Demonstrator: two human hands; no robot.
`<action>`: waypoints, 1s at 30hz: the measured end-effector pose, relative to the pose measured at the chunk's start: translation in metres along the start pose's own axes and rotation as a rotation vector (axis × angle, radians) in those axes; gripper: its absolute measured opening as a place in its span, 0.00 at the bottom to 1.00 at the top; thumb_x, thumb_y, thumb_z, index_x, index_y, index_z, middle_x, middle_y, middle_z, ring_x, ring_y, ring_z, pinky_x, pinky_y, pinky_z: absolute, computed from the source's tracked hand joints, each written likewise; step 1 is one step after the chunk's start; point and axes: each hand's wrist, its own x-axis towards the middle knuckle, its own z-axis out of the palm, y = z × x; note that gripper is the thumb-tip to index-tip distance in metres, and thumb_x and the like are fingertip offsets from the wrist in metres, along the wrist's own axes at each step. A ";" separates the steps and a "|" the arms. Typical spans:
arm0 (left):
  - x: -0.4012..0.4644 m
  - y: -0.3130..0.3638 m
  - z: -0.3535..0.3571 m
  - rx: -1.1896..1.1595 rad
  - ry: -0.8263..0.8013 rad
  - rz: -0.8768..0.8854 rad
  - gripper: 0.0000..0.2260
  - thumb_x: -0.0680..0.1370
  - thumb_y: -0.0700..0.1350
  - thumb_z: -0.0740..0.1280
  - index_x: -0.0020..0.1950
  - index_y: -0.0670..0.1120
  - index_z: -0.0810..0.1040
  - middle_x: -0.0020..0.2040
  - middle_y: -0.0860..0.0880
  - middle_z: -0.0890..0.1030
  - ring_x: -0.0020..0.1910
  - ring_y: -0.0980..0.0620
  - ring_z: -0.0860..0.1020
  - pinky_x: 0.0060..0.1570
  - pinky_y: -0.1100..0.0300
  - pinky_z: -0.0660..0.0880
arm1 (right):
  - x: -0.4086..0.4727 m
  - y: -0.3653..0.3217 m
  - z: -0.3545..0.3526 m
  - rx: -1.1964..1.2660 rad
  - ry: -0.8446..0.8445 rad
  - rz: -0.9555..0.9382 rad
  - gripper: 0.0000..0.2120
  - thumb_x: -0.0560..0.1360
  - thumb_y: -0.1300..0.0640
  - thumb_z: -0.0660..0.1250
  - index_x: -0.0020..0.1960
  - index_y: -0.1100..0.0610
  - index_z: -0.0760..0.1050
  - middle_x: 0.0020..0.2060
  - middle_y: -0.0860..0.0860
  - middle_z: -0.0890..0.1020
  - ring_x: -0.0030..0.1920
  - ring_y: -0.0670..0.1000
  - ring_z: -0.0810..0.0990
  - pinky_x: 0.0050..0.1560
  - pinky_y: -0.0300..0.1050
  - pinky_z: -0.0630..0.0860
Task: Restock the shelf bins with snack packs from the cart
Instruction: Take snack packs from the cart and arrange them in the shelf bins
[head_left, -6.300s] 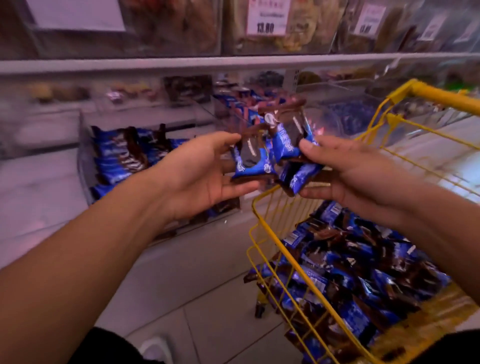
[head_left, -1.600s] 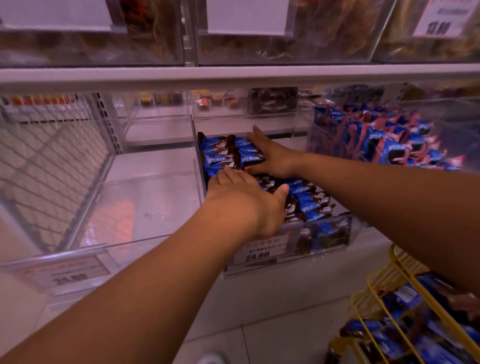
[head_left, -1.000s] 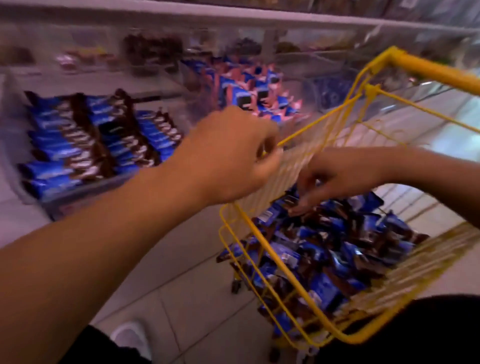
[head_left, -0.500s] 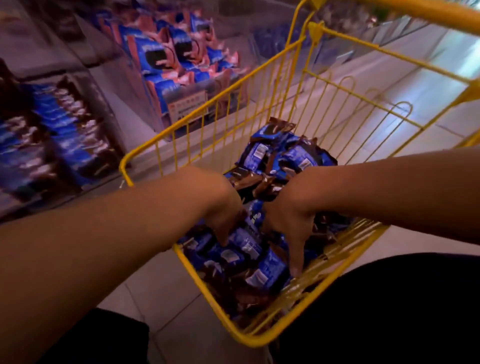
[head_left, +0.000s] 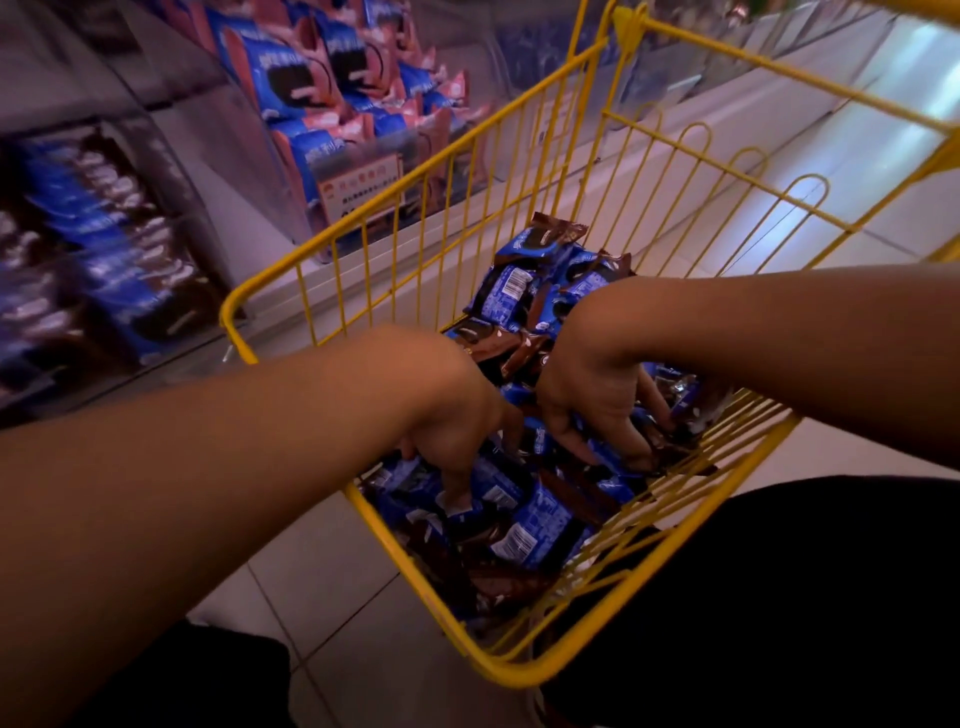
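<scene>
Both hands are down in the pile. Left hand (head_left: 457, 421): fingers point down into the snack packs (head_left: 524, 519), knuckles bent, tips touching wrappers. No pack is clearly clamped in it; can't tell whether it has a hold yet. Right hand (head_left: 597, 395): fingers spread wide and splayed over the heap, tips buried between packs near the cart's near-right wall. Reads as raking or gathering, not a closed grasp.

The packs are blue and brown wrappers, loose and overlapping, covering the floor of the yellow wire cart (head_left: 519, 670). A few are piled higher at the far end.

Judgement: the step is gathering a handful.
- Scoop from both sides toward the middle and press the packs between the palms, not one by one.
- Foil wrappers look slippery; take a modest stack, long sides aligned, so they go into the bin flat.
- Keep fingertips off the wire gaps on the right wall; packs can snag there.

The target is probably the shelf bin (head_left: 104, 249) at left, which already holds matching blue-brown packs, blurred here. The next bin, with pink-and-blue packs (head_left: 332, 104), sits behind the cart's far-left corner; that's different stock, don't mix them.
</scene>
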 end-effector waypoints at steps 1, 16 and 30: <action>0.001 0.001 0.000 0.000 0.020 -0.001 0.27 0.75 0.46 0.73 0.69 0.52 0.64 0.58 0.47 0.73 0.60 0.40 0.77 0.57 0.48 0.77 | -0.001 0.001 0.000 0.037 0.009 -0.011 0.15 0.71 0.68 0.75 0.53 0.54 0.77 0.51 0.51 0.77 0.48 0.58 0.82 0.39 0.46 0.84; -0.021 -0.009 -0.013 -0.149 0.093 -0.011 0.20 0.80 0.43 0.66 0.71 0.50 0.66 0.61 0.46 0.71 0.49 0.45 0.78 0.45 0.55 0.80 | 0.002 0.009 -0.005 0.032 0.133 -0.122 0.28 0.67 0.57 0.80 0.63 0.43 0.75 0.63 0.47 0.76 0.66 0.57 0.75 0.67 0.56 0.74; -0.173 -0.081 0.027 -1.688 0.670 0.490 0.25 0.71 0.46 0.61 0.65 0.38 0.77 0.58 0.36 0.81 0.47 0.42 0.84 0.46 0.46 0.82 | -0.133 -0.014 -0.023 1.008 0.655 -1.096 0.11 0.65 0.59 0.77 0.47 0.53 0.85 0.37 0.53 0.86 0.32 0.48 0.85 0.25 0.38 0.77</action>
